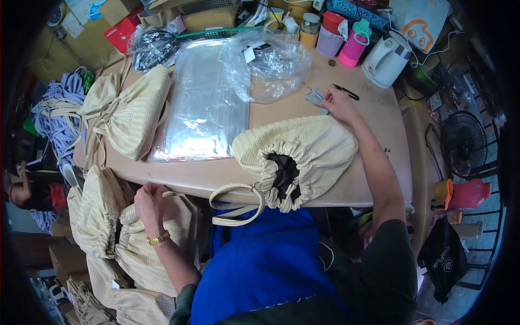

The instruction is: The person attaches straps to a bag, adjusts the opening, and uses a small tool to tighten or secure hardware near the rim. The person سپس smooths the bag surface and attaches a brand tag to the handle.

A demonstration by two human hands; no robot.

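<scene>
At the table's near edge lies a cream woven drawstring bag (325, 142), its gathered mouth showing a dark lining and its strap (238, 219) looped over the edge. Beyond this bag, my right hand (338, 103) is closed, fingertips pinched on small grey tags (314, 96) lying on the tabletop. A short thin chain or cord sticks out beside them. Down at the left, my left hand (149, 203), with a gold watch on the wrist, is closed above a pile of similar cream bags (157, 227). A cream strap runs out from its pinched fingers.
A stack of clear plastic sleeves (200, 108) covers the table's middle, beside a crumpled clear bag (276, 70). More cream bags (135, 114) lie at the left. A black pen (345, 92), a pink bottle (355, 46) and a white kettle (387, 60) stand or lie at the back right.
</scene>
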